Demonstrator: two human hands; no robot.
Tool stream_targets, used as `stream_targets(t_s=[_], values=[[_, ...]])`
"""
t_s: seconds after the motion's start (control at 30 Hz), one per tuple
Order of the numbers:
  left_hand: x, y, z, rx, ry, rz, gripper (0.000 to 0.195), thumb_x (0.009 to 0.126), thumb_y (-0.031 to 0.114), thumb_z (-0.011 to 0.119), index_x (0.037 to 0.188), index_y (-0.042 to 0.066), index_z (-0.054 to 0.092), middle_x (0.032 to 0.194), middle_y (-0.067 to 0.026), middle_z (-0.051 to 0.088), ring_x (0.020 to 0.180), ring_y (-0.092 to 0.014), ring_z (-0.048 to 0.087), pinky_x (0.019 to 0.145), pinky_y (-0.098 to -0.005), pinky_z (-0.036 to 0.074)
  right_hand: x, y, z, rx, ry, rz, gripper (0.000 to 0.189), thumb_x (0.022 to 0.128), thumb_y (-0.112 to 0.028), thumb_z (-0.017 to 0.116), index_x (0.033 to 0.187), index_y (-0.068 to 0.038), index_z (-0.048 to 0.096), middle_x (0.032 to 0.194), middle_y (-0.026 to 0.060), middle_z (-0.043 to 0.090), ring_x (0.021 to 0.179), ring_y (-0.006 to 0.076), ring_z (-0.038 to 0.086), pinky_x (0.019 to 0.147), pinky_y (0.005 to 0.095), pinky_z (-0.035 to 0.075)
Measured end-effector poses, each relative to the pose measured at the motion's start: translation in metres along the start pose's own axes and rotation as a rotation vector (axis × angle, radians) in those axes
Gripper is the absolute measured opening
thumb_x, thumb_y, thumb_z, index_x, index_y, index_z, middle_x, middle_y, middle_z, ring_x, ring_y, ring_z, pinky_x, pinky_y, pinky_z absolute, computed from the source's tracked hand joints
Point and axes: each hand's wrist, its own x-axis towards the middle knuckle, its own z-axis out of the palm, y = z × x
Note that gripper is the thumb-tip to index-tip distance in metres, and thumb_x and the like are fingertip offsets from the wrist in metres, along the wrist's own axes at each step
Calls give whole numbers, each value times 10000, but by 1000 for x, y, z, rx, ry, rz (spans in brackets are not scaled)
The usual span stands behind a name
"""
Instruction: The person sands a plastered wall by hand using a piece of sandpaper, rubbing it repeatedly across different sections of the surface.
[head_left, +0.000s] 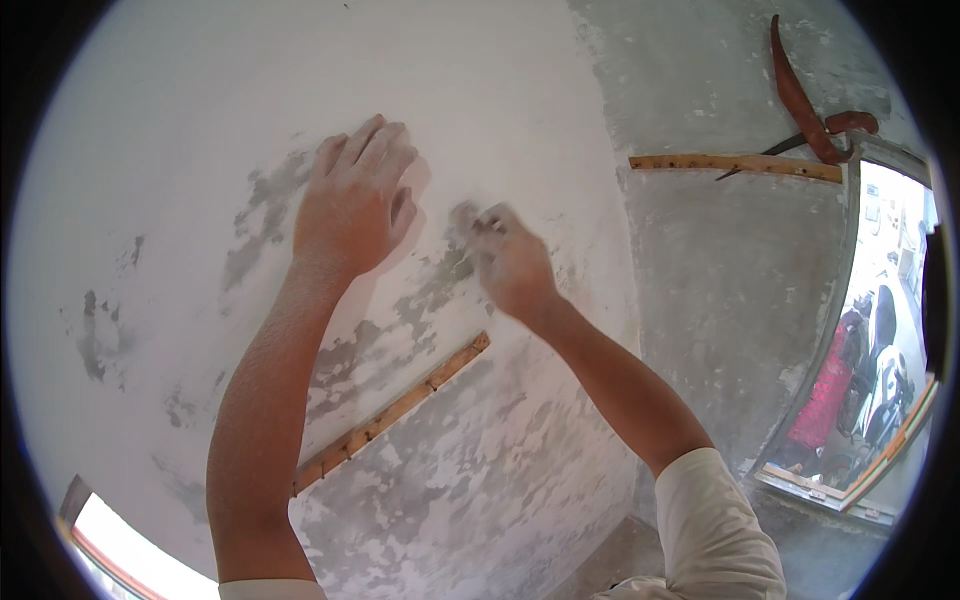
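A wall with patchy white coating (487, 112) fills the middle of the view, grey showing through in places. My left hand (360, 195), dusted white, rests against the wall with its fingers a little apart and holds nothing. To the right of it, my right hand (514, 259) is bent at the wall beside a grey patch. Its fingertips are blurred, and whether something small is held in them cannot be made out. Below both hands a wooden strip with nails (394, 409) runs slantwise along the wall.
On the grey wall (697, 262) at the right is another wooden strip (735, 163), with a reddish-brown curved object (799, 94) above it. A bright window opening (874, 322) shows things outside. A second bright opening (142, 551) lies at the lower left.
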Motion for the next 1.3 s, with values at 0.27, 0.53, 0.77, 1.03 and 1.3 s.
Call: stream_targets(t_s=[0.27,0.53,0.77,1.03,1.3], values=[[9,12,3,-76,111,51,364,892,208,716,1227,85,648,1464,-106,588,1430,-266,511,1117,-456,407,4,53,-22,-11,-4,136,347,909,-92,699,1237,-173,780,1054,134,705,834,333,722,777,431,590],[-9,15,-1,-130,34,-59,393,889,207,728,1258,108,635,1495,-94,556,1458,-280,470,1152,-494,377,-18,12,20,-37,126,-208,240,858,-87,786,1096,-81,820,917,91,701,698,254,691,567,379,547],[-31,43,10,-96,-31,38,380,905,189,721,1267,114,636,1492,-78,554,1454,-268,477,1162,-495,372,-2,26,24,138,255,86,104,949,-152,738,958,-71,802,882,76,685,657,288,651,569,394,528],[-29,44,-1,-65,-41,-22,360,905,155,708,1251,100,627,1447,-59,573,1390,-273,515,1138,-482,379,8,45,10,-40,228,-66,125,922,-168,747,1028,-143,808,968,58,738,746,275,714,640,396,585],[-46,50,5,-57,23,-32,463,881,159,721,1323,74,613,1441,-84,589,1404,-289,513,1126,-487,379,-3,22,4,-91,65,-341,147,914,-145,751,1034,-119,832,861,95,691,736,254,709,603,374,552]])
